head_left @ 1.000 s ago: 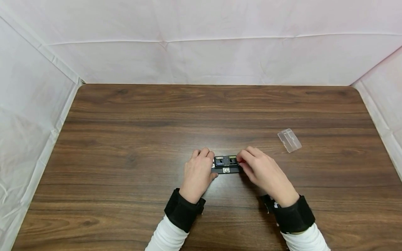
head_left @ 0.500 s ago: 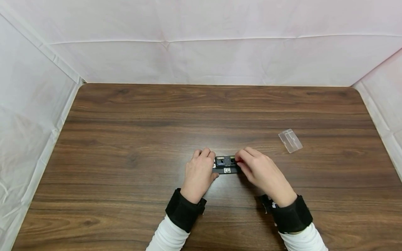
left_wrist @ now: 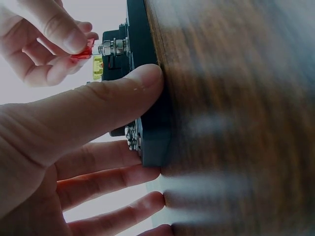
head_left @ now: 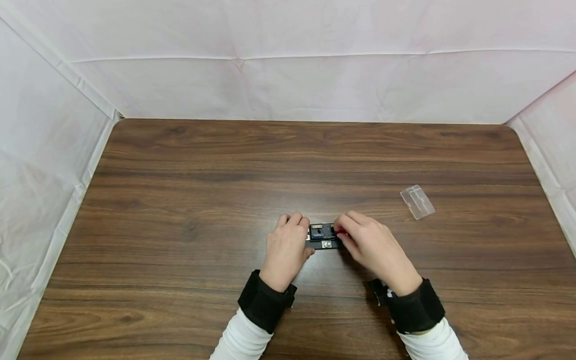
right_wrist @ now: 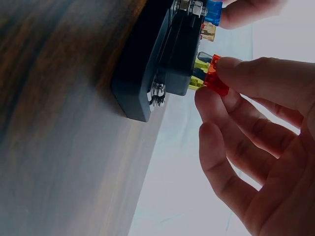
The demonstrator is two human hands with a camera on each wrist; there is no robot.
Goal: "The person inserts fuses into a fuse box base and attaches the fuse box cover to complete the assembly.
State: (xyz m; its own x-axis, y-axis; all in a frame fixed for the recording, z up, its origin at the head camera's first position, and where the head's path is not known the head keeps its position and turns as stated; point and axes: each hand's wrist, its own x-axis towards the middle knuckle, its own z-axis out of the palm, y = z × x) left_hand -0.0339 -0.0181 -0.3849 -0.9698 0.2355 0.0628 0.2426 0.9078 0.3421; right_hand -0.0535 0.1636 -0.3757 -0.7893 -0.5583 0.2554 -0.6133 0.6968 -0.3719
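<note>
A black fuse block (head_left: 321,237) with metal bolt terminals lies flat on the table. My left hand (head_left: 286,247) grips its left end, the thumb along the near side and fingers at the far side. Between thumb and fingertips, my right hand (head_left: 375,247) pinches a red blade fuse (right_wrist: 215,77) at the block's right part. A metal prong of this fuse shows, and whether it touches the block I cannot tell. A yellow fuse (left_wrist: 97,70) sits in the block just behind it. Further along are a tan fuse (right_wrist: 208,32) and a blue fuse (right_wrist: 213,13).
A clear plastic cover (head_left: 417,202) lies on the brown wood-grain table (head_left: 202,165), to the right of and beyond the hands. White cloth (head_left: 288,85) hangs behind the table and along both sides.
My right hand has shifted slightly left over the block with the red fuse, hiding more of its right end. My left hand keeps its grip, nearly still.
</note>
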